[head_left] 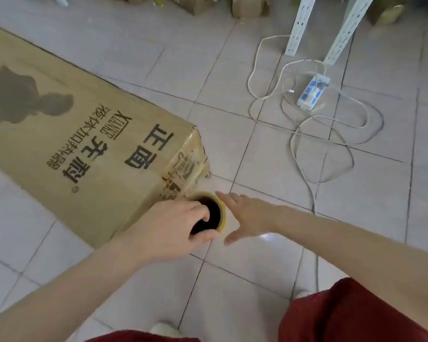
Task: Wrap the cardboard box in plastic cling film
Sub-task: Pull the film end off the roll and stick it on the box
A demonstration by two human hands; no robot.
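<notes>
The long cardboard box (pixel 67 144) lies flat on the tiled floor (pixel 257 267), its printed face up and a dark stain on that face toward its far-left part. At the box's near right corner, against its short end, the cling film roll (pixel 222 213) stands seen end-on, with a yellowish rim around a dark hollow core. The left hand (pixel 169 225) reaches over the box's near corner and grips the roll: its fingers curl down into the core while the thumb presses along the outside of the rim on the near side. The right hand (pixel 247 215) is just to the right of the roll, away from the box, palm down, with fingers straight and spread and the thumb held well apart; whether it touches the rim cannot be told. The box's short end beside the roll looks glossy and crumpled, though tape or film cannot be told apart there. Well beyond the box's right end a white power strip (pixel 313 92) lies on the floor, near two perforated metal legs (pixel 297 25). Red shorts (pixel 344 314) show nearest the camera.
</notes>
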